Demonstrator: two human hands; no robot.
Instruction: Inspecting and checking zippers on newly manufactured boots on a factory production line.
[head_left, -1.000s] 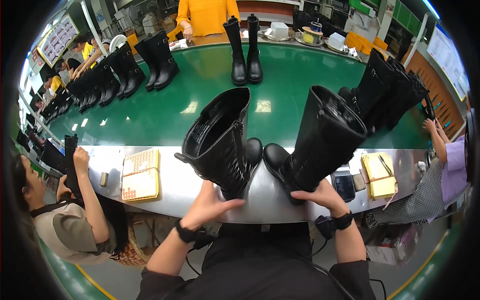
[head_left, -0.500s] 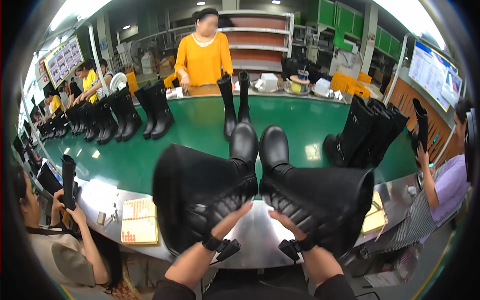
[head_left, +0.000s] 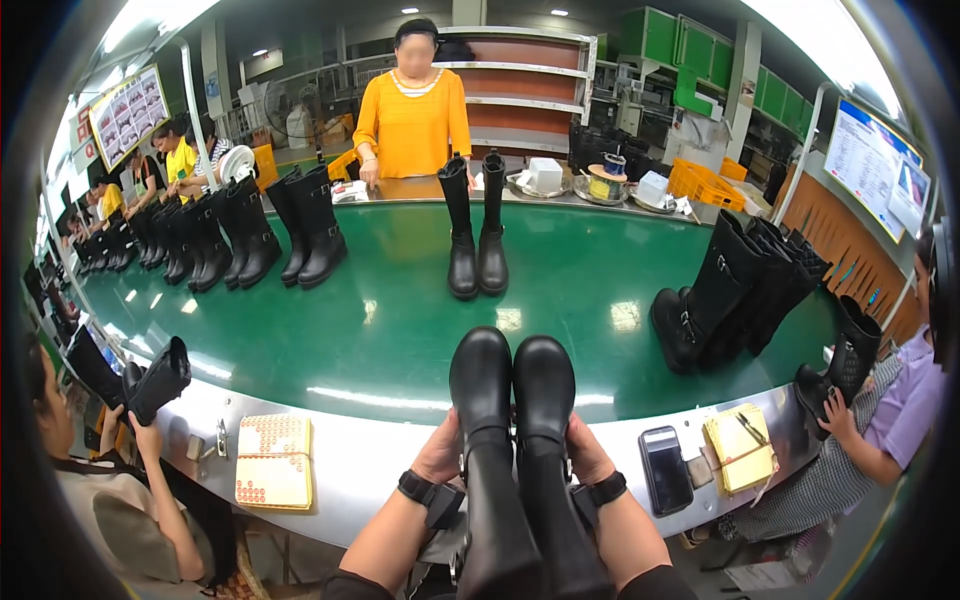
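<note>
A pair of tall black boots is in my hands, side by side, toes pointing away and shafts running down toward me. My left hand grips the outer side of the left boot near the ankle. On the other side, my right hand holds the right boot at about the same height. The boots' outer sides partly hide my fingers. Beyond them, another pair of black boots stands upright on the green table surface. Black straps with small devices circle both my wrists.
Metal edging carries a yellow label pad, a phone and a second pad. Boots cluster at right and line the left. Co-workers sit at both sides holding boots; a person in orange stands opposite.
The boots I hold have swung together from a splayed position, their shafts now pointing toward me and toes lower in view. The co-workers' boots at both sides have tilted.
</note>
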